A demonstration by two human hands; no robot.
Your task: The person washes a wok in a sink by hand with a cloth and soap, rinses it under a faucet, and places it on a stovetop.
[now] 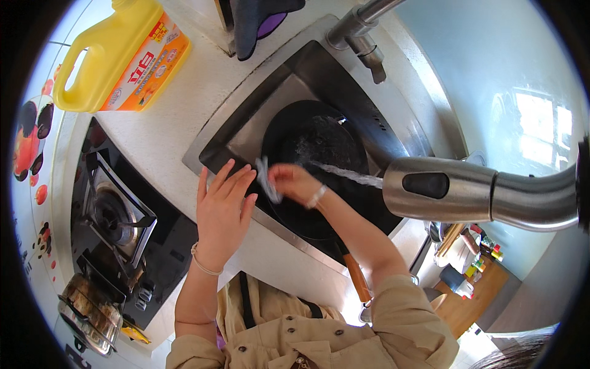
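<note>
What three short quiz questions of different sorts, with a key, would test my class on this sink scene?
1. True or false: the pan lies in the sink.
2. Which hand holds the cloth? A left hand B right hand
3. Fill in: water from the sprayer hits the ____.

Key: 1 true; 2 B; 3 pan.
</note>
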